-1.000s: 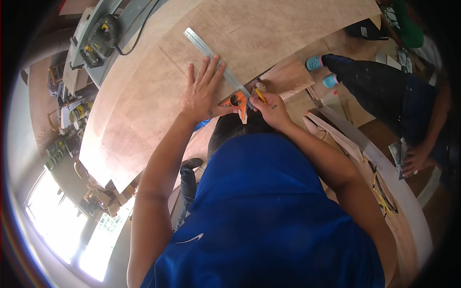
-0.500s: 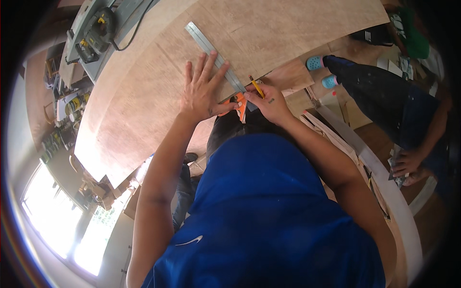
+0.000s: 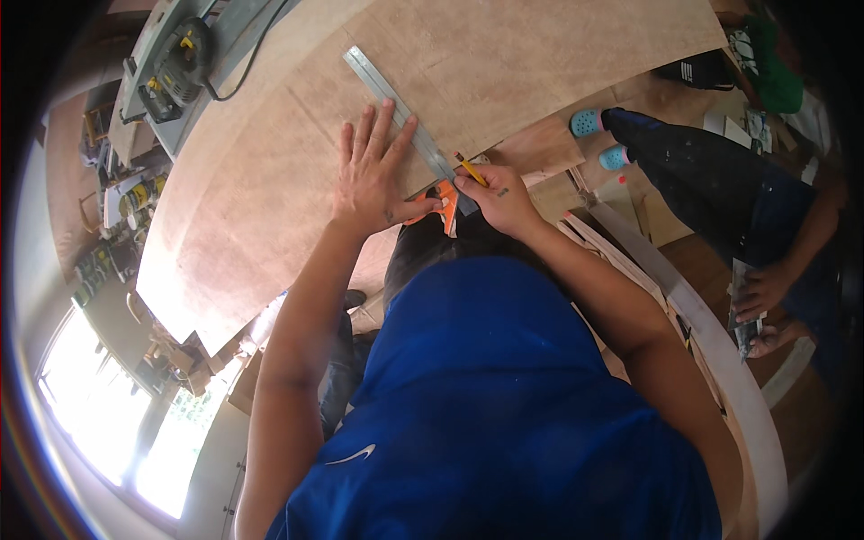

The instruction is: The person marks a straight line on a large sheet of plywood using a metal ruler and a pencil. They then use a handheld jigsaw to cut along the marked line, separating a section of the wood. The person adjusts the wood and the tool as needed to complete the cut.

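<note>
Far left, possibly tins (image 3: 144, 200), contents too blurred to tell | corded power tool (image 3: 175, 81) just beyond plywood (image 3: 270, 171) | resting left hand (image 3: 364, 184), splayed wide, thumb partly covering orange-headed square (image 3: 430, 147) | set across near edge, long axis diagonal, blade pointing up-left | pinching pencil (image 3: 470, 169) in right hand (image 3: 504, 200), alongside | farther right, co-worker (image 3: 693, 166)

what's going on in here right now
A person in a blue shirt has their left hand spread flat on a plywood sheet, thumb on the orange head of a combination square. Its metal blade lies across the sheet. The right hand holds a yellow pencil beside the blade's near end. A corded power tool rests at the far left, and another person in blue clogs stands to the right.
</note>
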The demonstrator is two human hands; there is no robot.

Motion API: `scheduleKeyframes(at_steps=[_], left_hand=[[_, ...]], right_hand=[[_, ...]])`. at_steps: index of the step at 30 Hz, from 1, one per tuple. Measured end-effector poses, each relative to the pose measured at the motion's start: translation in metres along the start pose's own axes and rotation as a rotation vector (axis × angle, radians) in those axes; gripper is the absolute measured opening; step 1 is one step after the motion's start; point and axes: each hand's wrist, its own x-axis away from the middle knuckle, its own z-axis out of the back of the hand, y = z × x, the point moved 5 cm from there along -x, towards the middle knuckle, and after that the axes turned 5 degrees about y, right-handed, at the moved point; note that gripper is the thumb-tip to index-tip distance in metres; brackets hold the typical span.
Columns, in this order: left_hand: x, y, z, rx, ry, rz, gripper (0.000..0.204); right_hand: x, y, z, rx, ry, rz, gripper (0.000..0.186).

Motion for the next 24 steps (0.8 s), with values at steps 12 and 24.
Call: scheduleKeyframes(at_steps=[12,24], left_hand=[[-0.002,-0.001,-0.001,-0.015,-0.006,0.008,0.125],[-0.001,-0.001,-0.002,-0.012,0.025,0.015,0.122]], right_hand=[[-0.002,-0.002,0.003,0.006,0.03,0.008,0.029],[-0.006,-0.01,0.005,0.043,-0.005,-0.04,0.029]])
